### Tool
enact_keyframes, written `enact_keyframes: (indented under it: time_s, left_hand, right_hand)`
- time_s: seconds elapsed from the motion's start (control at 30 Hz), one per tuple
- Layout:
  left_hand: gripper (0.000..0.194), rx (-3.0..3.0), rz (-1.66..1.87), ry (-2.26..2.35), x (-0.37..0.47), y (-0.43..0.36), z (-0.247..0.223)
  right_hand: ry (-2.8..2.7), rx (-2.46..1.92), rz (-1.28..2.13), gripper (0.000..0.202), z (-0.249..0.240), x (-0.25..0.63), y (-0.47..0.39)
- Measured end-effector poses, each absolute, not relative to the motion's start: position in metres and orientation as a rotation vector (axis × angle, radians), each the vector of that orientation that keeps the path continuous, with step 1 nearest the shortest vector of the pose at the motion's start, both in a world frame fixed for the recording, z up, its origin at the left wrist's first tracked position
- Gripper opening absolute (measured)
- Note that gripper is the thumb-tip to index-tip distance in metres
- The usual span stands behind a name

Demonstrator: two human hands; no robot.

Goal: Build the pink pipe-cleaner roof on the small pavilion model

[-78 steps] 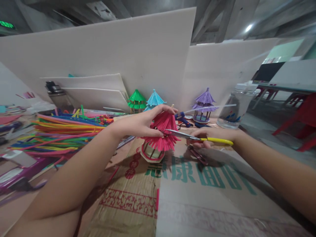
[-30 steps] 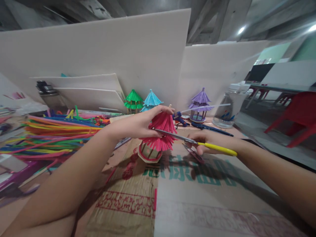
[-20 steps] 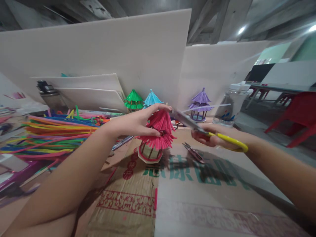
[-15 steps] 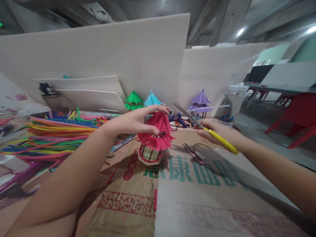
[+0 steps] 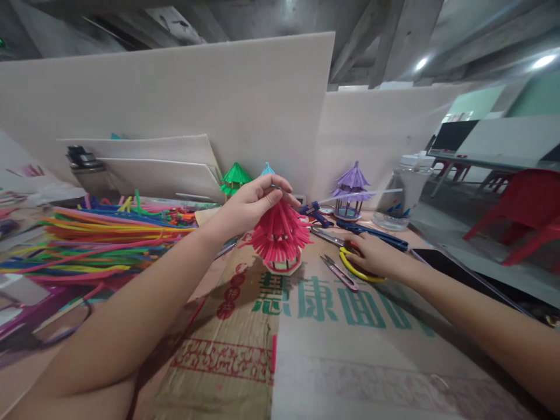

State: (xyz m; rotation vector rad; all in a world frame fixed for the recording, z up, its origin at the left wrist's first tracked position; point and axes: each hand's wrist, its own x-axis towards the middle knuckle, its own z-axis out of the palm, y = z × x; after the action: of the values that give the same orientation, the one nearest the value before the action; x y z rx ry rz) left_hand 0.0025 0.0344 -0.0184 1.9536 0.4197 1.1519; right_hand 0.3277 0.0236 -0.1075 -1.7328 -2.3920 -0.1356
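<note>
My left hand [image 5: 256, 203] holds the peak of a small pavilion model [image 5: 282, 236] with a red two-tiered roof, its fingers closed around the tip. The pavilion stands upright on the cardboard [image 5: 227, 356], its pale base partly under the roof fringe. To the right, my right hand [image 5: 375, 254] is low at the table, its fingers curled at the handles of yellow-handled scissors [image 5: 346, 261]. The blades point left and away from me. Pink thread snips [image 5: 340, 274] lie just in front of the scissors.
Bundles of coloured pipe cleaners [image 5: 114, 230] cover the left side. Behind stand a green pavilion [image 5: 236, 178], a partly hidden blue one [image 5: 266, 168] and a purple one [image 5: 350, 184]. A glue gun [image 5: 317, 214], a clear jug [image 5: 400, 189] and a dark phone [image 5: 455, 271] are around them.
My right hand has lowered the scissors from the air to the tabletop. The red pavilion has tipped from a lean to upright and shifted slightly right, with my left hand now at its peak.
</note>
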Motion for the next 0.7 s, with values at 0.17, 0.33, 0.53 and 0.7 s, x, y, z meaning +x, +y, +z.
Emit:
enact_keyframes:
  time_s: [0.17, 0.33, 0.53, 0.7]
  left_hand:
    - [0.034, 1.905, 1.12, 0.36, 0.002, 0.034, -0.018]
    - [0.034, 1.873, 1.03, 0.347, 0.003, 0.026, -0.016]
    - [0.035, 1.881, 0.964, 0.403, 0.006, 0.02, -0.015]
    - [0.037, 2.075, 1.118, 0.643, 0.005, 0.023, -0.015]
  right_hand:
    - [-2.377, -1.563, -0.281, 0.039, -0.08, 0.305, 0.007]
    - [-2.258, -1.334, -0.12, 0.033, -0.043, 0.27, -0.009]
    - [-2.277, -1.283, 0.113, 0.025, -0.015, 0.236, -0.013]
    - [-2.258, -1.216, 0.186, 0.024, -0.024, 0.23, -0.015]
